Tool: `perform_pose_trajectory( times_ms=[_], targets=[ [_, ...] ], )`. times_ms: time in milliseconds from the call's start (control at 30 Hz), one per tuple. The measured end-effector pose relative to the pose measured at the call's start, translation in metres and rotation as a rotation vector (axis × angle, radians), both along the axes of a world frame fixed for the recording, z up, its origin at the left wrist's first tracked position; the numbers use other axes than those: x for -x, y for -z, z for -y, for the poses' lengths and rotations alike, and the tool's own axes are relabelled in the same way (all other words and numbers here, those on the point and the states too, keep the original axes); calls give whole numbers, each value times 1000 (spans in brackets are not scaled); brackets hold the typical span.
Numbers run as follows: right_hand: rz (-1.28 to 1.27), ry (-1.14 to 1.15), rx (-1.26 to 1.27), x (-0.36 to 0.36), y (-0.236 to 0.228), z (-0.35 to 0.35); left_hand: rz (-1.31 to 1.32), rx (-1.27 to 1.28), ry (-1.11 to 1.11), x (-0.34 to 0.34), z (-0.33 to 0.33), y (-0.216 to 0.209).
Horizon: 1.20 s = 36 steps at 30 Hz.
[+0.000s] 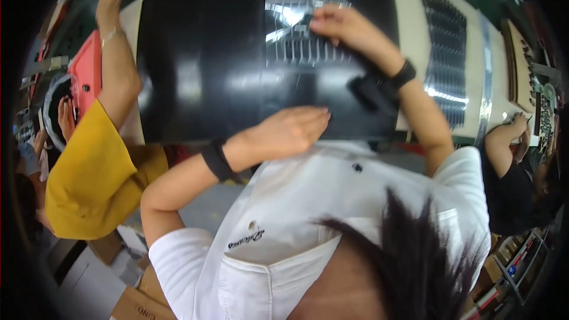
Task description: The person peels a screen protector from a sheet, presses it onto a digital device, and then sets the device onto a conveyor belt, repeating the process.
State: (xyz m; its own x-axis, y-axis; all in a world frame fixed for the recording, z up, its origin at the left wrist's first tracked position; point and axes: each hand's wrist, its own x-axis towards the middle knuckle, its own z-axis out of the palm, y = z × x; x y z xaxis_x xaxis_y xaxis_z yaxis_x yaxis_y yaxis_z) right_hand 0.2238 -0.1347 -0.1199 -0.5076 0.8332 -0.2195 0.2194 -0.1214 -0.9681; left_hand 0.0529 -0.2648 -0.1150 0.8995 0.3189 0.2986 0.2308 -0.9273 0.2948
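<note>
On a glossy black belt-like surface point(195, 77) lies a clear plastic sheet or tray point(296, 52) with rows of narrow slots, shining with glare. My right hand point(344, 25) is over its right side, thumb and fingers pinched on a small dark piece point(307, 19). Its exact kind is too small to make out. My left hand point(289, 130) is at the near edge of the black surface, its fingers stretched to the right; nothing shows in it, though the palm side is hidden. Each wrist wears a black band.
To the right, rows of dark strip-like parts point(446, 59) lie on a pale board point(409, 29). At the left stands a red bin point(88, 74) beside a co-worker's outstretched arm point(115, 59) and yellow garment. Another person in black point(504, 189) sits at the right. Cardboard boxes point(139, 305) are at lower left.
</note>
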Motion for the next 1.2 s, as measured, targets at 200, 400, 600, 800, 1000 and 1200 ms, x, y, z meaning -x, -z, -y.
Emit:
perform_pose_trajectory(
  times_ms=[200, 400, 600, 800, 1000, 1200],
  targets=[
    [-91, -37, 92, -4, -26, -6, -55, -101, 82, -3, -3, -36],
    [-129, -52, 106, -3, -30, -6, -62, -168, 137, -2, -4, -42],
    [-116, -22, 133, -2, -19, -5, -48, -206, 129, -2, -3, -27],
    [-31, 14, 65, -1, -2, 6, 32, -200, 72, -3, 9, 2],
    [9, -31, 5, -3, 14, 9, 33, -123, -2, -3, 0, 7],
    [-10, -40, -20, -4, 15, 8, 180, 224, -215, -5, -15, -2]
  ],
)
